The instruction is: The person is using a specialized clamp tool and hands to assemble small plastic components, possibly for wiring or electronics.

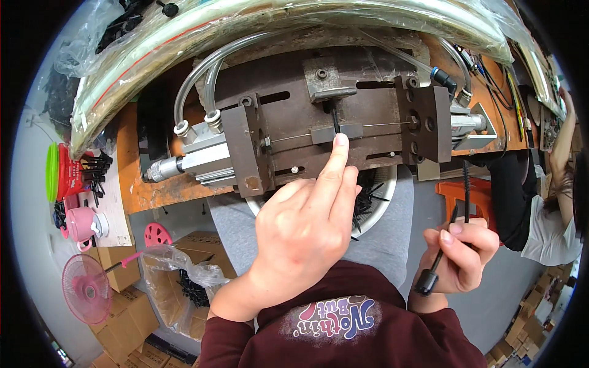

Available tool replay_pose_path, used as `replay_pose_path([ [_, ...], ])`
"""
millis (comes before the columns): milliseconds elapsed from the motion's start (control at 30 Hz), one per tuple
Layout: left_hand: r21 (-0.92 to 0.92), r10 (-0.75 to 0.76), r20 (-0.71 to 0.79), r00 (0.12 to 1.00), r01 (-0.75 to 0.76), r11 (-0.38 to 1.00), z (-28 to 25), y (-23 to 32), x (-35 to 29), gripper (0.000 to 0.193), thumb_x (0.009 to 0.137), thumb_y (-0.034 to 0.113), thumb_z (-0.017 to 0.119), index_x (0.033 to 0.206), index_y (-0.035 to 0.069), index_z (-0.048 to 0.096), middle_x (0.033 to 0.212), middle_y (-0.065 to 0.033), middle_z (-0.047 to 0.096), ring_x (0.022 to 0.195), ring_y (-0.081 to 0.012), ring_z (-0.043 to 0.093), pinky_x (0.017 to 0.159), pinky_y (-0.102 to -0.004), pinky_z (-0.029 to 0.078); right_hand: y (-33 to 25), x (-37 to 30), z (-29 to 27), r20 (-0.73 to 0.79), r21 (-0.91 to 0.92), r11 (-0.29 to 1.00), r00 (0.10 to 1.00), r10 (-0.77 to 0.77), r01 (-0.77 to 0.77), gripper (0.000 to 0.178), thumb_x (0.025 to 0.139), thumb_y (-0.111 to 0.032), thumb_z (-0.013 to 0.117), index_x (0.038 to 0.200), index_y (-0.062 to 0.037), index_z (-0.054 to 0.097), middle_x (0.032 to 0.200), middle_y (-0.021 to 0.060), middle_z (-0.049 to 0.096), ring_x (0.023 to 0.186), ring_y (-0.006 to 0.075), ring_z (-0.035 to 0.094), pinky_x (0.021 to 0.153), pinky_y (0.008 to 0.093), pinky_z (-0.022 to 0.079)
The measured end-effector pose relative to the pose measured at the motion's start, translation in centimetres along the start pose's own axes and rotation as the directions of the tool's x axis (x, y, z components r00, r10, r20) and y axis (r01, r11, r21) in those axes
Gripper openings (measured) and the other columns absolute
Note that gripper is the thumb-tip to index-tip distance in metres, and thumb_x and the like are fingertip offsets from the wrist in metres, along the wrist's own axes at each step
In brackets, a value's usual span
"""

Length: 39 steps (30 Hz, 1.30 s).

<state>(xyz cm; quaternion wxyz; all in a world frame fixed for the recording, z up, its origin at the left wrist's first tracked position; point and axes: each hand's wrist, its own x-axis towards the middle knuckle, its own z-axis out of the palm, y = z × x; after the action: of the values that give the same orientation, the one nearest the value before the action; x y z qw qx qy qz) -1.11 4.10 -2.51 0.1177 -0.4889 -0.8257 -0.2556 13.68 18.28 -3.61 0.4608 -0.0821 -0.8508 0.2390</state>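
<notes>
My left hand [307,221] reaches over the front of a brown metal fixture [294,104]. Its index finger is stretched out, the tip at the lower end of a thin black rod [335,116] in the middle of the fixture. That rod stands between small grey blocks [324,135], below a bolted metal bracket [325,80]; thin metal pins come in from both sides. Off to the right, my right hand [463,251] is closed on slim black brush wands. One wand [467,190] points up with a bristled end; another wand [437,260] slants down to a round black cap.
Air cylinders [211,159] with clear hoses [208,58] flank the fixture on a wooden bench [162,199]. A white basket [386,205] of black pieces rests on my lap. Left are a pink fan [87,288] and a lined carton [165,294]. Another person [546,227] sits at right.
</notes>
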Motion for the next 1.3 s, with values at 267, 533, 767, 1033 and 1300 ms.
replay_pose_path([
  [267, -0.280, 0.017, -0.040, 0.999, -0.027, 0.960, -0.6, -0.5, -0.2, 0.032, 0.070, 0.010, 0.083, 0.098, 0.001, 0.072, 0.111, -0.0142, 0.071, 0.069, -0.0179, 0.069, 0.059, -0.0273, 0.053, 0.3, 0.8, 0.7, -0.026, -0.102, 0.987, 0.991, -0.128, 0.125, 0.043, 0.060, 0.001, 0.090, 0.096, -0.0141, 0.073, 0.096, 0.0021, 0.053, 0.067, 0.0146, 0.050, 0.055, 0.0268, 0.042],
  [533, -0.723, 0.009, 0.025, 1.000, 0.011, 0.691, -3.2, 0.8, -1.7, 0.040, 0.062, 0.010, 0.089, 0.099, 0.004, 0.075, 0.091, -0.0089, 0.072, 0.079, -0.0200, 0.070, 0.066, -0.0277, 0.058, -0.6, 1.4, 2.5, 0.074, 0.018, 0.978, 0.975, -0.209, 0.208, 0.045, 0.062, 0.003, 0.088, 0.104, 0.0000, 0.070, 0.104, 0.0087, 0.062, 0.082, 0.0211, 0.066, 0.063, 0.0290, 0.056],
  [767, -0.271, -0.091, -0.168, 0.982, 0.043, 0.962, 0.6, -0.1, -1.6, 0.034, 0.061, 0.002, 0.084, 0.093, 0.001, 0.073, 0.110, -0.0139, 0.069, 0.085, -0.0234, 0.067, 0.073, -0.0333, 0.055, 0.6, 1.4, 2.4, 0.060, 0.229, 0.973, 0.997, -0.052, 0.037, 0.052, 0.090, -0.018, 0.069, 0.130, 0.0099, 0.051, 0.127, 0.0256, 0.051, 0.109, 0.0402, 0.064, 0.093, 0.0459, 0.057],
  [1033, -0.085, 0.012, -0.167, 0.986, -0.027, 0.996, 2.1, -0.4, -0.7, 0.031, 0.064, 0.009, 0.081, 0.093, 0.002, 0.073, 0.116, -0.0121, 0.070, 0.081, -0.0233, 0.067, 0.071, -0.0307, 0.053, 0.4, 0.7, 1.6, 0.107, 0.214, 0.977, 0.994, -0.035, 0.012, 0.035, 0.089, -0.007, 0.067, 0.119, 0.0049, 0.053, 0.127, 0.0261, 0.053, 0.100, 0.0384, 0.069, 0.091, 0.0405, 0.056],
  [1300, -0.013, 0.000, -0.161, 0.987, -0.002, 1.000, 1.7, -0.3, -0.6, 0.031, 0.066, 0.011, 0.081, 0.095, 0.003, 0.073, 0.115, -0.0113, 0.070, 0.070, -0.0188, 0.064, 0.065, -0.0285, 0.050, 0.0, 0.4, 1.9, 0.120, 0.327, 0.940, 0.991, 0.058, -0.095, 0.038, 0.080, 0.002, 0.075, 0.111, -0.0021, 0.054, 0.129, 0.0245, 0.052, 0.097, 0.0359, 0.071, 0.088, 0.0394, 0.057],
])
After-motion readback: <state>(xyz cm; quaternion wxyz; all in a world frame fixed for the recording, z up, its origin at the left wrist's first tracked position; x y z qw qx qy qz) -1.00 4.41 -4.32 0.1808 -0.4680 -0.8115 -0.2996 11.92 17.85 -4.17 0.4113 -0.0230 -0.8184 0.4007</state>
